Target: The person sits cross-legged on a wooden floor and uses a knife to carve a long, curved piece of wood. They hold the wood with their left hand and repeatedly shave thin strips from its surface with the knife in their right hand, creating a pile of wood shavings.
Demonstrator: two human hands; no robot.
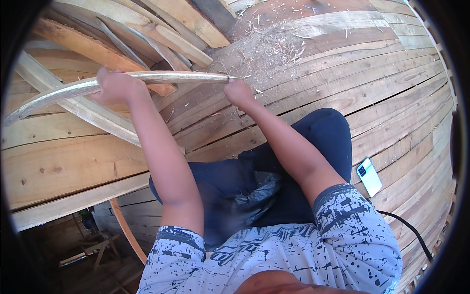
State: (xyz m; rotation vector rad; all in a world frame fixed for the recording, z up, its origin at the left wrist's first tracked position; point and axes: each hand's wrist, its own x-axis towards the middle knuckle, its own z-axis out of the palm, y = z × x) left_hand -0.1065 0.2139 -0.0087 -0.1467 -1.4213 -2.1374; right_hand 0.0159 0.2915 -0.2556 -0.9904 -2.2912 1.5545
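Observation:
A long, narrow wooden strip (181, 77) stretches across the far left, looking bent through the lens, with a pale, rough lower face. My left hand (117, 87) is closed around it, the thumb and fingers wrapping its edges. At the strip's right end, my right hand (240, 94) is closed in a fist against the tip. A small dark mark shows where the fist meets the wood; I cannot make out what it is. Both arms reach forward over my bent legs in dark trousers (323, 132).
Several boards and offcuts (147, 29) lie piled at the far left. Wood shavings (279, 49) litter the plank floor (391, 88). A light-coloured phone (370, 179) lies right of my knee, near a black cable (411, 228). At lower left the planks end at an edge (73, 198) above a lower space.

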